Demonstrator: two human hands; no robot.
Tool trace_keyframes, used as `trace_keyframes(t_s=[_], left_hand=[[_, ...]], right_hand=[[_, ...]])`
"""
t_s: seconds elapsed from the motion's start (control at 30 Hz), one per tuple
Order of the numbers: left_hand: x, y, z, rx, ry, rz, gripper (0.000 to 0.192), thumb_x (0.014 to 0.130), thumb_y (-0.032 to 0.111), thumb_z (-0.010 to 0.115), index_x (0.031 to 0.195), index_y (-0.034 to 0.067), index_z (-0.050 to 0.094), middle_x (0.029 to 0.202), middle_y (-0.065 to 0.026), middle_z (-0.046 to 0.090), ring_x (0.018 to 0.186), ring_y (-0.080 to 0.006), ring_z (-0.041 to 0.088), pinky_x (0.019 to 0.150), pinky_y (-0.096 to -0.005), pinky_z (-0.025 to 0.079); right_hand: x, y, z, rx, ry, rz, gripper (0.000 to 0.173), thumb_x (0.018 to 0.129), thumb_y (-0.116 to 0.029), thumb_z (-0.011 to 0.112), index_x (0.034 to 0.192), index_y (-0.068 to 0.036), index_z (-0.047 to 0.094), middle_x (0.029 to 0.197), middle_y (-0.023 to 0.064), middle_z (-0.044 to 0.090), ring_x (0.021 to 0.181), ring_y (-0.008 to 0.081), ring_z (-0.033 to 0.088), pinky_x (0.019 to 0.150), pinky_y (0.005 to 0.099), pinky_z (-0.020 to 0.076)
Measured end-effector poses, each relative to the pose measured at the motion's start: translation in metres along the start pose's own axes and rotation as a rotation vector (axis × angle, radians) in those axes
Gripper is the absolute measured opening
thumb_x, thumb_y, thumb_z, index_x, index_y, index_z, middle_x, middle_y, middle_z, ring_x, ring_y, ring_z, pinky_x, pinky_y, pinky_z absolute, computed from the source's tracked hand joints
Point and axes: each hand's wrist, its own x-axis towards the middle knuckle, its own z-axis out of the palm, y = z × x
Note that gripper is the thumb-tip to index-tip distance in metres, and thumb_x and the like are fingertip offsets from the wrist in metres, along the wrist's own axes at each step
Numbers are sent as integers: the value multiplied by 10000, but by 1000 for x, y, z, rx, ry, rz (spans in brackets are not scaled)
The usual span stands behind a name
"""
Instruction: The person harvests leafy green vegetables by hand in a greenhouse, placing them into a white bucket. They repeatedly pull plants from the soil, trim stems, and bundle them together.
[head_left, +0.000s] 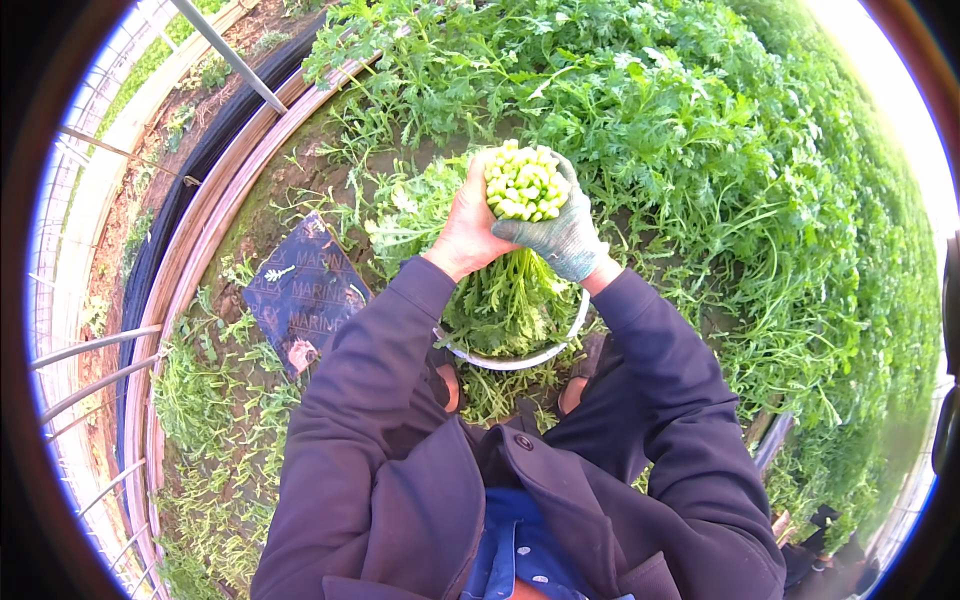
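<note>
A tight bunch of cut leafy greens (527, 184) stands with its pale stem ends turned up toward me and its leaves hanging down. My bare left hand (471, 229) wraps around its left side. My right hand (559, 238), in a grey-green knit glove, clasps it from the right, thumb crossing the front near the left fingers. Beneath my wrists is a round tub with a white rim (517, 364). Feathery leaves (517, 311) fill the visible part of the tub; whether some belong to the held bunch I cannot tell. The tub stands between my feet.
Growing greens (720, 150) spread ahead and to the right. A dark plywood board (300, 281) bearing writing lies on the soil at left. Cut stubble (225, 480) covers the lower left. Wooden edging (187, 247) and metal greenhouse pipes (232, 56) run along the left side.
</note>
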Motion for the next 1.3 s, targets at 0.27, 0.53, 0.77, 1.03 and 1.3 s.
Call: trace_keyframes(t_s=[0.27,0.53,0.77,1.03,1.3], left_hand=[[4,29,2,530,157,-80,877,628,-58,875,1369,61,421,1287,-73,581,1183,-166,569,1000,-354,509],[0,75,0,338,53,-238,892,629,-107,836,1416,30,439,1259,-97,630,1119,-201,640,941,-372,549],[4,70,-2,568,114,-135,983,628,65,924,1449,27,385,1376,-96,539,1251,-211,543,1057,-377,449],[-4,31,-1,660,327,11,897,671,87,920,1407,35,410,1307,-70,581,1185,-190,585,1011,-341,484],[-1,48,-12,468,377,91,697,712,-39,830,1332,27,519,1263,-78,625,1151,-185,613,1004,-354,485]], right_hand=[[6,-4,-12,211,-173,39,1131,576,-311,972,1455,-11,327,1354,121,549,1228,171,544,1049,325,456],[14,-15,-15,-146,-467,21,1025,574,-240,959,1415,-26,414,1345,80,590,1219,156,566,1040,330,471],[11,-4,0,-59,-324,131,768,694,-245,883,1353,-83,525,1338,68,611,1183,136,601,1026,305,473],[7,6,32,-608,167,-75,609,676,-384,828,1138,-63,594,957,132,695,902,315,686,816,409,542],[9,3,23,-940,16,-316,951,635,-487,834,1356,2,452,1268,204,560,1125,377,576,948,442,475]])
